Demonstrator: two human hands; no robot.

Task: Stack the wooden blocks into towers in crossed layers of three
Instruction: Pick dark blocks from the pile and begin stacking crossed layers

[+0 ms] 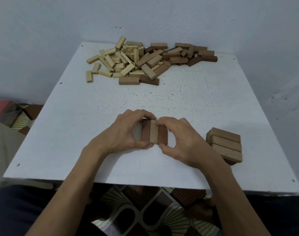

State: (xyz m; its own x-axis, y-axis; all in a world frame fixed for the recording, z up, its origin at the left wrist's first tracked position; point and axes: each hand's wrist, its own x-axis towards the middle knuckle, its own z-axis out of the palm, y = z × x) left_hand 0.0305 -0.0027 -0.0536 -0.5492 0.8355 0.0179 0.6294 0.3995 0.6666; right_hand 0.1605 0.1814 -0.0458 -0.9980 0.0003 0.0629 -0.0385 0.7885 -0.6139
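Observation:
A row of three blocks (154,132) lies side by side near the table's front middle: dark, pale, dark. My left hand (123,132) pinches the row's left side between thumb and fingers. My right hand (177,138) pinches its right side the same way. A short stack of tan blocks (225,145) stands at the front right, its top layer of three lying side by side, with a darker layer showing under it. A loose pile of wooden blocks (145,60) covers the far side of the table, small pale ones at left, larger brown ones at right.
The white square table (77,150) stands against a pale wall, its front edge near my lap. A patterned floor (145,210) shows below the front edge and at the left.

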